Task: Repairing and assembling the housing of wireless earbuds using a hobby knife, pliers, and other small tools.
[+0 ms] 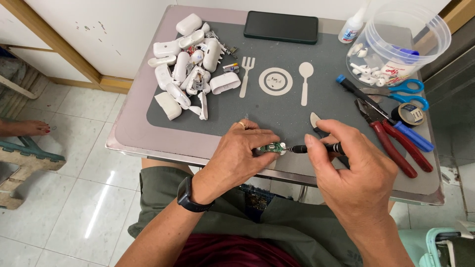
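Green circuit board (pixel 271 147), light, thin, probably fragile: my left hand (pixel 242 153) pinches its edges at the counter (pixel 148 133) front edge; my right hand (pixel 346 168) grips a black screwdriver (pixel 316 148), tip touching the board.

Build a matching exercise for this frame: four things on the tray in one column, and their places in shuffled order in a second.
Things:
1. pile of white earbud cases
2. black phone
3. clear plastic tub
4. red-handled pliers

Places:
A. far edge of the grey mat, centre
B. right side, beside the right hand
C. far left of the mat
D. far right corner, holding small white parts

Pairs: 1-C, 2-A, 3-D, 4-B
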